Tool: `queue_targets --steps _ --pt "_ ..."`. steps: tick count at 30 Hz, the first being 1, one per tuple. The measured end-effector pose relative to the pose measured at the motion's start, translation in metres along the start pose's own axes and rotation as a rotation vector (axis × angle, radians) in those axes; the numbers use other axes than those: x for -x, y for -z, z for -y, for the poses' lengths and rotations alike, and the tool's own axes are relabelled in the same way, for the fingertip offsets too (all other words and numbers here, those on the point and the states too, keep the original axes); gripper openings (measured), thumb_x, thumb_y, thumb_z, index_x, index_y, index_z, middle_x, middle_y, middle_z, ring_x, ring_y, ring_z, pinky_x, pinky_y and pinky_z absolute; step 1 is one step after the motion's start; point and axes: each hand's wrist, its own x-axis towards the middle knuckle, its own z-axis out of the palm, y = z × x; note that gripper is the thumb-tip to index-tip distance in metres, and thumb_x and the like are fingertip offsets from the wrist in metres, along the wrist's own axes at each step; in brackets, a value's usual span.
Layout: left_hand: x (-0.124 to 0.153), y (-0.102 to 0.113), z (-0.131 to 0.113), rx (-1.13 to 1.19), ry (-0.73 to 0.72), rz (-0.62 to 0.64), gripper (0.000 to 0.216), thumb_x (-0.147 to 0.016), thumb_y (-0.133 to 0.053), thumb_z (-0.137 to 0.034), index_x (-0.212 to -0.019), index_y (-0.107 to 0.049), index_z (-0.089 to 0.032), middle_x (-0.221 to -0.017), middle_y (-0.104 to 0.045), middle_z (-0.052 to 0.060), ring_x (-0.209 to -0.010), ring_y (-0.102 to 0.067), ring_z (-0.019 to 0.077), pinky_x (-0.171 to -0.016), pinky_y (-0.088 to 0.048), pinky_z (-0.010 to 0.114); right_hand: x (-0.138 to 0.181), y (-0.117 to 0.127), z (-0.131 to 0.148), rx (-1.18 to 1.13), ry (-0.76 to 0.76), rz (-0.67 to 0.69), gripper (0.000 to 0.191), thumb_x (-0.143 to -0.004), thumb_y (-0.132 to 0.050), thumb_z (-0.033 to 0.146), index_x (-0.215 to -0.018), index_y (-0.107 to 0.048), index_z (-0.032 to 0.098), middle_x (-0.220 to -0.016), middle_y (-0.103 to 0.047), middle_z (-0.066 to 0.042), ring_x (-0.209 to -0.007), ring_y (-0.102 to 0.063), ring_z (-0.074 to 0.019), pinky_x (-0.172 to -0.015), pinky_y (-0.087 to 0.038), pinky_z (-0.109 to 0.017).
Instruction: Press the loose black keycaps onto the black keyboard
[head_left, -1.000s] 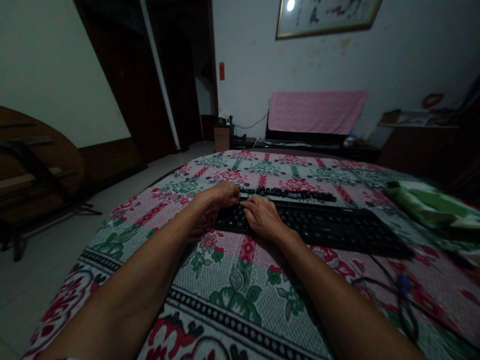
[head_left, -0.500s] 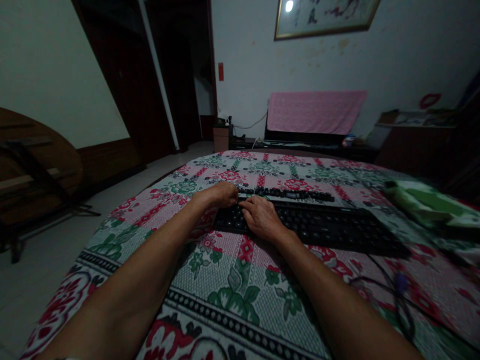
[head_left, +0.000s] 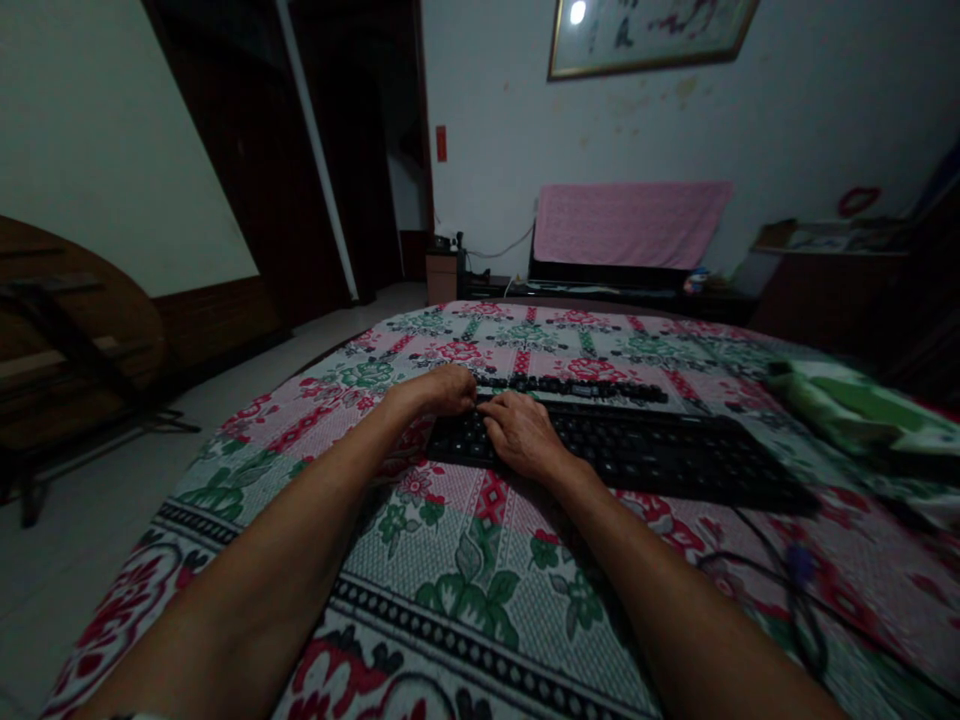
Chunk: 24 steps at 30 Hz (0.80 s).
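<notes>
A black keyboard point(head_left: 660, 455) lies slightly slanted on the flowered tablecloth. At its upper left corner, my left hand point(head_left: 450, 388) is closed with bent fingers; whatever is in them is hidden. My right hand point(head_left: 523, 432) rests over the keyboard's left part, fingers bent and drawn together near the left fingertips. Something too small to make out is between the fingertips of the two hands. Just behind the keyboard runs a line of small black pieces point(head_left: 592, 388) that look like loose keycaps.
A cable with a purple plug point(head_left: 801, 565) lies at the right front of the tablecloth point(head_left: 465, 595). Farther right sits a green and white package point(head_left: 862, 405). A folded round tabletop point(head_left: 75, 330) stands at the left. A pink towel point(head_left: 630, 225) hangs at the back.
</notes>
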Motion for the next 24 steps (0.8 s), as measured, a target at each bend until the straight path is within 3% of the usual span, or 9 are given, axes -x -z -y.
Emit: queue_targets --steps 4,12,19,24 --pt "-0.001 0.001 -0.002 0.0 0.015 -0.008 0.029 -0.071 -0.048 -0.021 -0.091 -0.069 -0.018 -0.083 -0.069 0.007 -0.075 -0.06 0.0183 -0.061 -0.04 0.023 -0.001 0.0 0.001 -0.004 -0.01 0.016 0.032 -0.087 -0.037 0.029 -0.11 -0.058 0.025 -0.107 -0.053 -0.006 -0.099 -0.044 -0.0188 -0.087 -0.031 -0.034" --pt "-0.005 -0.005 0.001 0.048 0.051 -0.179 0.022 -0.067 -0.052 -0.019 -0.077 -0.071 -0.019 -0.07 -0.067 0.004 -0.067 -0.057 0.0157 -0.057 -0.037 0.021 0.0 0.002 0.001 0.016 -0.008 0.021 0.032 -0.086 -0.037 0.028 -0.109 -0.058 0.024 -0.106 -0.053 -0.006 -0.099 -0.044 -0.0189 -0.087 -0.031 -0.033" --pt "-0.009 -0.027 0.02 0.668 0.124 -0.117 0.017 -0.065 -0.055 -0.024 -0.07 -0.066 -0.013 -0.05 -0.053 -0.004 -0.047 -0.045 0.0078 -0.046 -0.033 0.018 -0.001 0.002 0.001 0.005 -0.009 0.016 0.032 -0.086 -0.036 0.029 -0.109 -0.058 0.024 -0.106 -0.053 -0.006 -0.098 -0.044 -0.0191 -0.087 -0.031 -0.034" --pt "-0.01 -0.033 0.023 0.797 0.138 -0.125 0.014 -0.061 -0.057 -0.024 -0.065 -0.063 -0.012 -0.047 -0.049 -0.005 -0.044 -0.042 0.007 -0.042 -0.031 0.017 0.0 0.003 0.002 0.006 -0.01 0.014 0.032 -0.086 -0.036 0.029 -0.108 -0.059 0.024 -0.106 -0.054 -0.006 -0.097 -0.045 -0.0192 -0.087 -0.032 -0.034"
